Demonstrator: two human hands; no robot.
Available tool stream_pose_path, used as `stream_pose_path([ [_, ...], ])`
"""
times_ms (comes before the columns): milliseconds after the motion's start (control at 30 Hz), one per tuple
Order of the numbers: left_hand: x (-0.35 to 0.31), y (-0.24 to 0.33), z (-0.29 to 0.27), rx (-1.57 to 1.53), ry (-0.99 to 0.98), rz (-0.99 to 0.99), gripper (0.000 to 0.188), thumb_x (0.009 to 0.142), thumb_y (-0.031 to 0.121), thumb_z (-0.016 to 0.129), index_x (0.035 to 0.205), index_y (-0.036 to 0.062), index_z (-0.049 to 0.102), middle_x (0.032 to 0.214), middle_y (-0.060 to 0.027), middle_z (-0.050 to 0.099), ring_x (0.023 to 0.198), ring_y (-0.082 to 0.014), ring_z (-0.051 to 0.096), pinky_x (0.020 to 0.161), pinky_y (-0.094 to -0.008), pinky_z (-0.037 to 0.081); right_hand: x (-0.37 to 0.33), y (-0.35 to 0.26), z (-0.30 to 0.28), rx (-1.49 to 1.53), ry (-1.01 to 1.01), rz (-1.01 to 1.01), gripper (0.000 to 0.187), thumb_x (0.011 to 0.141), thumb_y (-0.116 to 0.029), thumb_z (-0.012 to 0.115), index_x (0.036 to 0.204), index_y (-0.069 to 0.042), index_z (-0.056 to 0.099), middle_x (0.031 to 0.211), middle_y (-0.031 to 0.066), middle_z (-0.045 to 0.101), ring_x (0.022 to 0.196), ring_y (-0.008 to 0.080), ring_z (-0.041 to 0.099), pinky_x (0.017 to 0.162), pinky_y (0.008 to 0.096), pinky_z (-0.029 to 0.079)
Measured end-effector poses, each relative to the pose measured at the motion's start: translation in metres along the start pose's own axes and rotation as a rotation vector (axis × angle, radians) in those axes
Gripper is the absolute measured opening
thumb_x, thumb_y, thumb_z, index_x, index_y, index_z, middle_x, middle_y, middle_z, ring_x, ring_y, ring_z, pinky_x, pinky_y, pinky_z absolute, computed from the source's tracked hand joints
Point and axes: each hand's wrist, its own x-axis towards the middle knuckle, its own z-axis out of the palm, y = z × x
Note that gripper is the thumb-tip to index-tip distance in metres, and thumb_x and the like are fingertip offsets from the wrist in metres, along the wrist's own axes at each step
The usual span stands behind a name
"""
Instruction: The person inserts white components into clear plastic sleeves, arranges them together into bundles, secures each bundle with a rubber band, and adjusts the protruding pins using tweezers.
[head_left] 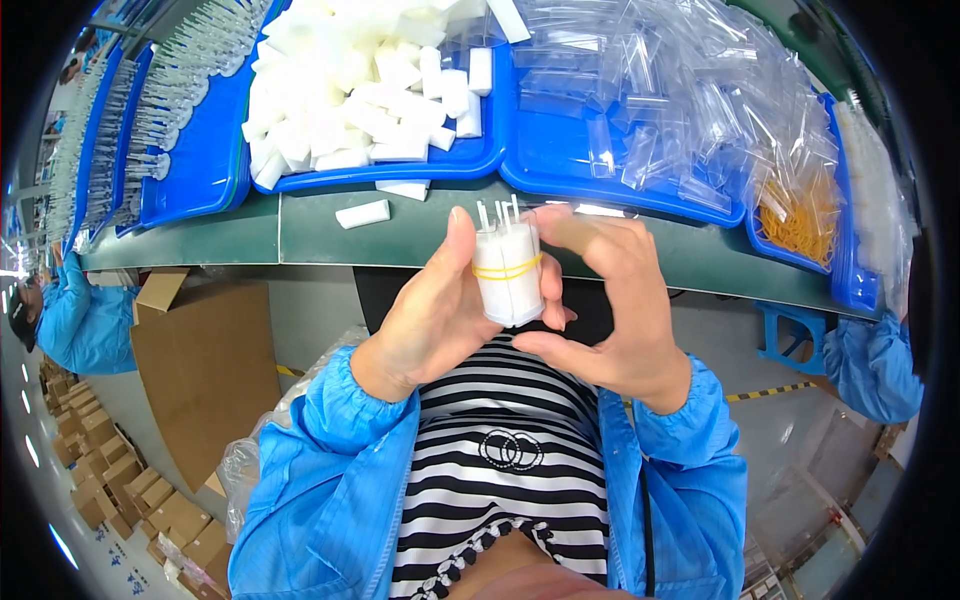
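Observation:
A white bundle of foam blocks (508,290) with a yellow rubber band (508,268) round its middle stands nearly upright over the bench's near edge. Several thin white sticks (498,213) poke up from its top. My left hand (435,305) is closed round the bundle, thumb along its left side and fingertips showing at its right. On the other side my right hand (615,300) curves in a wide C, thumb and fingers apart. Its index fingertip is at the bundle's upper right edge; whether it touches is unclear.
Along the green bench (330,240) stand blue trays of white foam blocks (390,110), clear plastic sleeves (650,100), yellow rubber bands (797,222) and thin-stemmed white parts (190,80). A loose foam block (362,214) lies before them. Blue-sleeved people (90,325) sit at both sides.

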Motion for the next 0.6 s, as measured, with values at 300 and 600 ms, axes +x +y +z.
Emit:
stream_pose_path([
  [300, -0.003, -0.003, -0.005, 0.031, -0.072, -0.049, 0.079, 0.100, 0.066, 0.017, 0.126, -0.0002, 0.052, 0.097, -0.0147, 0.064, 0.094, -0.0252, 0.065, 0.084, -0.0368, 0.053, 0.007, -0.004, 0.012, -0.050, 0.109, -0.016, 0.079, 0.057, -0.028, 0.089, 0.126, -0.003, 0.058, 0.121, 0.0098, 0.061, 0.109, 0.0304, 0.056, 0.093, 0.0431, 0.041],
  [600, -0.014, 0.005, 0.007, 0.338, 0.261, 0.160, 0.053, 0.103, 0.033, 0.052, 0.142, -0.0012, 0.043, 0.127, -0.0129, 0.060, 0.113, -0.0195, 0.061, 0.097, -0.0360, 0.049, 0.009, -0.001, 0.005, -0.195, 0.045, -0.090, 0.075, 0.059, -0.018, 0.087, 0.127, -0.004, 0.057, 0.128, 0.0099, 0.058, 0.112, 0.0299, 0.056, 0.093, 0.0424, 0.043],
])
